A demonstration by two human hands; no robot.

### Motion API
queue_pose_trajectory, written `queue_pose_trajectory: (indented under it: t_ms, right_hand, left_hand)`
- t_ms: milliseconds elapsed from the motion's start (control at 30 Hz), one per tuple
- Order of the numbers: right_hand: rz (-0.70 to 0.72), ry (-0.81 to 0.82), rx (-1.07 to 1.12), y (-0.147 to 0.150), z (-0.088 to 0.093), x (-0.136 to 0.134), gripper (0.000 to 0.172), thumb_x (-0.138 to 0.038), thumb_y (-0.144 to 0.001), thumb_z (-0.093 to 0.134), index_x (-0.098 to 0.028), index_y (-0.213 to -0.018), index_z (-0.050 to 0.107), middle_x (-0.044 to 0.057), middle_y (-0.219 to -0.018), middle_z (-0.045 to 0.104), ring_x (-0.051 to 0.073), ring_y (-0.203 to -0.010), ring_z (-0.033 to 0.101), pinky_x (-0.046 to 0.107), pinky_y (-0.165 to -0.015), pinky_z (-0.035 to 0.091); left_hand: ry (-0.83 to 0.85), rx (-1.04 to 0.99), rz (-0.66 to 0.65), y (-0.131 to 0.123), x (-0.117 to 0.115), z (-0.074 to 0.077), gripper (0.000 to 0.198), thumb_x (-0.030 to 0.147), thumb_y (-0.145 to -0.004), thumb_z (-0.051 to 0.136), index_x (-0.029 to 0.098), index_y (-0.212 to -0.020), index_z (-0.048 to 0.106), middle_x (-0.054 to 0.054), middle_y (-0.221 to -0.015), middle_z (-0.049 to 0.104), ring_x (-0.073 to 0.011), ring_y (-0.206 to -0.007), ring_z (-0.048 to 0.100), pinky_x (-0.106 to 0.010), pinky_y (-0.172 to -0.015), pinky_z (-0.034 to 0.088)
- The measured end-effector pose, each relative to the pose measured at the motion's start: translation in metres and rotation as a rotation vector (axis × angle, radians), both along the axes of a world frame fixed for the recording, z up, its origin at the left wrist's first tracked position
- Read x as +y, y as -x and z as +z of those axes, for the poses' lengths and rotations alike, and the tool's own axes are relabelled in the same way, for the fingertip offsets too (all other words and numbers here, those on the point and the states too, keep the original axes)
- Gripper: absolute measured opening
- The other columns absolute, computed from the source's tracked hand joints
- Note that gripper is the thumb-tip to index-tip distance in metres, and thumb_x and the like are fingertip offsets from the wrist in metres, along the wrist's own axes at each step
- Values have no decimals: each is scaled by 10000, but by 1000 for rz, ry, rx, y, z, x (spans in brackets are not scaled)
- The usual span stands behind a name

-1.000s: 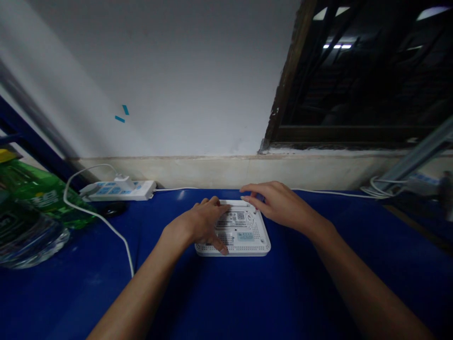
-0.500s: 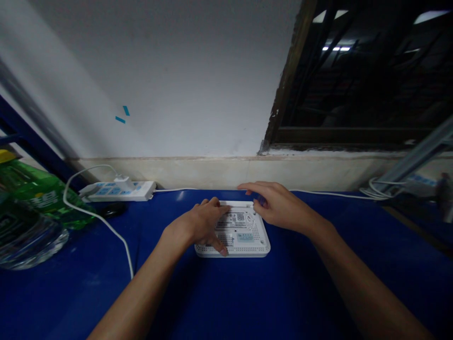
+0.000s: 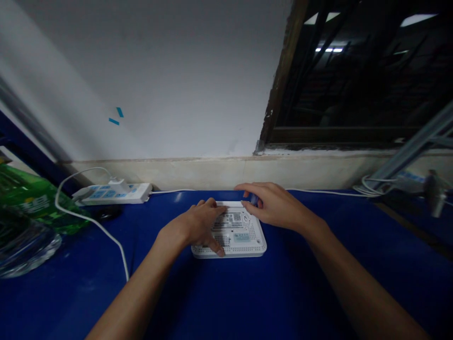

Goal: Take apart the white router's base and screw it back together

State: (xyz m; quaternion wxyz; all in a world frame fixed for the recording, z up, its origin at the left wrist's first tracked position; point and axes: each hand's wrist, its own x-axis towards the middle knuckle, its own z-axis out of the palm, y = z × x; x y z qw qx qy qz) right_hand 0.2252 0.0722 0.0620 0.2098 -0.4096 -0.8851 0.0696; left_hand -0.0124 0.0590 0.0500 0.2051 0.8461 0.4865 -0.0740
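White box, labels too small to read; our left hand lies finger-spread across it; our right hand half-curls, its hold unclear.

White perforated device, label-side up

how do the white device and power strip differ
The device is squarish; the power strip is long and narrow.
The device has vent holes; the power strip has blue markings and holds a plug.
The left hand rests on the device; the power strip is untouched.
Both are white and on the table.
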Motion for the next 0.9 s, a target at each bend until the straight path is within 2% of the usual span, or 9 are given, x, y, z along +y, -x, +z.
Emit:
queue_pose_trajectory:
  t_ms: [100,200,267,333,433,500,667,900]
  right_hand:
    - [25,26,19,0,1,1,310,-218,-962,561,-231,-1244,688,56,-998,771,188,-864,701,289,-778,492]
    - [38,28,30,-1,2,0,483,-84,-873,555,-247,-1319,645,50,-1103,753,176,-891,694,280,-807,491]
    - [25,32,12,-2,2,-1,578,-77,-818,596,-266,-1363,613,40,-1138,738,165,-829,683,275,-776,496]
    - [7,32,-6,-3,1,0,530,-143,-845,631,-265,-1360,616,44,-1114,739,167,-801,677,286,-771,501]
    - [-13,49,-17,-5,-2,3,428,-233,-923,616,-248,-1351,625,45,-963,752,190,-822,684,299,-772,499]
    - [-8,78,-9,-7,-2,3,460,-210,-936,588,-259,-1393,590,31,-904,746,187,-813,682,285,-740,491]
    - [25,96,-3,-11,1,0,657,-142,-869,605,-315,-1491,482,5,-919,731,173,-805,666,266,-716,479]
    - [29,167,7,-13,-2,6,613,-186,-913,620,-322,-1494,478,4,-899,730,180,-807,666,287,-733,490]
  left_hand:
    - [11,-8,7,1,1,-1,1164,540,-554,916,249,-1557,402,-148,-1501,449,-410,-1345,438,-514,-1117,381]
    - [5,-25,-3,2,2,-3,1159,539,-554,915,249,-1554,408,-152,-1500,449,-409,-1345,441,-509,-1117,381]
    - [2,-34,-9,2,2,-3,1162,538,-556,914,248,-1558,402,-158,-1500,448,-411,-1347,444,-502,-1116,381]
    - [9,-37,-1,2,2,-3,1162,530,-559,917,243,-1559,402,-159,-1500,451,-415,-1352,443,-498,-1115,380]
    - [14,-32,20,1,1,-2,1146,503,-560,924,246,-1553,412,-152,-1501,458,-417,-1360,442,-493,-1114,379]
    - [9,-27,21,0,1,-2,1147,493,-562,928,251,-1555,408,-152,-1505,454,-417,-1364,443,-486,-1113,382]
    - [11,-8,20,0,2,-2,1185,488,-545,947,246,-1565,394,-170,-1541,415,-452,-1396,409,-517,-1126,369]
    - [18,-5,17,-1,1,-1,1161,489,-551,944,263,-1555,407,-165,-1537,428,-453,-1402,404,-538,-1129,368]
